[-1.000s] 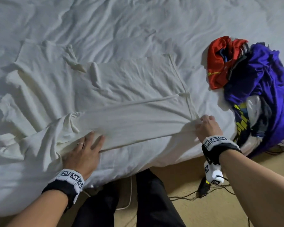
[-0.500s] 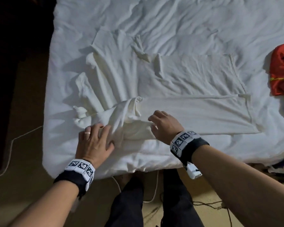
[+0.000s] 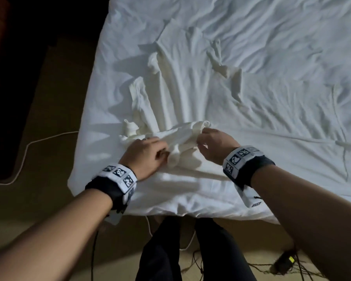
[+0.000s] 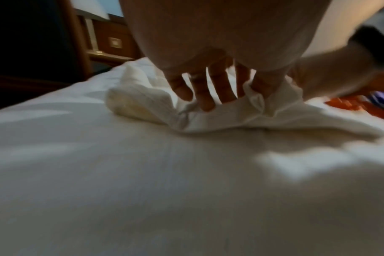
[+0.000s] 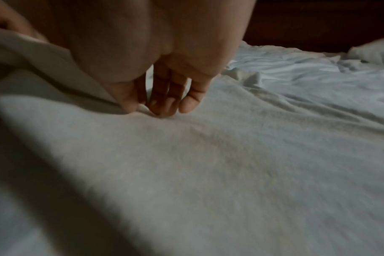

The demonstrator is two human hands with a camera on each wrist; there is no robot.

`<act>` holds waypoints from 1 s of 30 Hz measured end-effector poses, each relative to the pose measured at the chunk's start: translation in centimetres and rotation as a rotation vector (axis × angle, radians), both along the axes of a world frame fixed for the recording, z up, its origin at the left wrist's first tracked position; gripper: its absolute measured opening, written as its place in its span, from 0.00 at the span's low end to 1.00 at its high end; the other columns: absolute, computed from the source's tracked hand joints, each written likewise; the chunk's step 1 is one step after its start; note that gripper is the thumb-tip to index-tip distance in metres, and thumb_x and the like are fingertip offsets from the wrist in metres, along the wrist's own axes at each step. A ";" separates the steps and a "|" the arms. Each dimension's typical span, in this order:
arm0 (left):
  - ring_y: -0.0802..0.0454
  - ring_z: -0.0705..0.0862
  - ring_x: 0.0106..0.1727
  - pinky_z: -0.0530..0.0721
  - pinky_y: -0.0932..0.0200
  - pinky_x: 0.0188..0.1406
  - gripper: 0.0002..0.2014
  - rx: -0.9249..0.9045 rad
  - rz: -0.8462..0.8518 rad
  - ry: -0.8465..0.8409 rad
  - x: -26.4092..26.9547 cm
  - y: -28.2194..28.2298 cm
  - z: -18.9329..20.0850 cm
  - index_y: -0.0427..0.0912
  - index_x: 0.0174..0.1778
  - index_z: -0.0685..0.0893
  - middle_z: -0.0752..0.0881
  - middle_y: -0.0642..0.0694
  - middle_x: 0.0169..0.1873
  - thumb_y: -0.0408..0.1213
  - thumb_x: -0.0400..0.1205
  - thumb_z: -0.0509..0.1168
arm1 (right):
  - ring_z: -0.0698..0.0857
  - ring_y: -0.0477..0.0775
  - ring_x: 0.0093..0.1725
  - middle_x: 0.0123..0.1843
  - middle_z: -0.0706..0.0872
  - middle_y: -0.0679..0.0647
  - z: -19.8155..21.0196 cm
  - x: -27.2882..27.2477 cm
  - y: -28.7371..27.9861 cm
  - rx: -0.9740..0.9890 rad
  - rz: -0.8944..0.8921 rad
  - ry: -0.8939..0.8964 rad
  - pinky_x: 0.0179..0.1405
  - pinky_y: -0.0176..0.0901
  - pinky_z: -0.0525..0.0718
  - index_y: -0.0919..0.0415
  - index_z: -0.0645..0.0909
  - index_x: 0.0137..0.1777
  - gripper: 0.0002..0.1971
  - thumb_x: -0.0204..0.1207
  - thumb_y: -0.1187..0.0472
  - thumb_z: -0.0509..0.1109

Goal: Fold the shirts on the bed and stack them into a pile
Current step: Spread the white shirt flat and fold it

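Observation:
A cream white shirt [image 3: 221, 102] lies spread and creased on the white bed [image 3: 292, 27], its sleeve end bunched near the front left corner. My left hand [image 3: 148, 153] sits on that bunch, and the left wrist view shows cloth [image 4: 281, 112] gathered between its thumb and fingers [image 4: 206, 98]. Just right of it, my right hand [image 3: 215, 142] curls over a raised fold. In the right wrist view its thumb and fingers [image 5: 186, 102] close on a small ridge of the shirt [image 5: 230, 155]. The two hands are a hand's width apart.
The bed's front edge [image 3: 190, 209] runs just below my wrists, with my dark-trousered legs [image 3: 166, 250] against it. A white cord [image 3: 28, 145] and a dark device with cables [image 3: 282, 262] lie on the floor. Orange and purple clothes [image 4: 357, 105] lie farther right on the bed.
My right hand left the shirt's hem on the right and came over beside my left hand. The left hand, flat a second ago, now curls into the bunched sleeve. The view swung left.

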State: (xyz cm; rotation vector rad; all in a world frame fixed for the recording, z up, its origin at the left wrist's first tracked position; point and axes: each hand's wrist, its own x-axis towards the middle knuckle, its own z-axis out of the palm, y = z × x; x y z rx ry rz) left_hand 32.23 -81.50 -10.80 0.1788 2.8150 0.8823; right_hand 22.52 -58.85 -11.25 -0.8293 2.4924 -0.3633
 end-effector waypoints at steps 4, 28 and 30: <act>0.57 0.82 0.34 0.78 0.64 0.36 0.02 0.224 0.451 -0.105 -3.5 -1.9 1.3 0.45 0.44 0.87 0.85 0.52 0.34 0.38 0.82 0.70 | 0.83 0.60 0.36 0.37 0.85 0.57 3.4 -4.4 -1.0 0.015 -0.176 -0.165 0.34 0.45 0.80 0.61 0.81 0.38 0.06 0.75 0.60 0.69; 0.46 0.84 0.58 0.79 0.62 0.54 0.26 0.718 1.150 -0.202 0.5 -2.8 -3.2 0.51 0.70 0.79 0.85 0.45 0.59 0.41 0.73 0.63 | 0.83 0.65 0.58 0.59 0.84 0.61 -1.5 -12.8 -8.3 0.082 -0.055 -0.029 0.53 0.50 0.80 0.58 0.80 0.65 0.15 0.81 0.56 0.65; 0.56 0.83 0.50 0.79 0.67 0.45 0.30 0.696 1.157 -0.247 0.4 -3.1 -3.3 0.54 0.78 0.71 0.84 0.52 0.53 0.33 0.79 0.66 | 0.83 0.64 0.57 0.57 0.84 0.61 -1.6 -13.7 -8.2 0.000 -0.165 0.001 0.52 0.48 0.78 0.61 0.83 0.59 0.12 0.82 0.57 0.64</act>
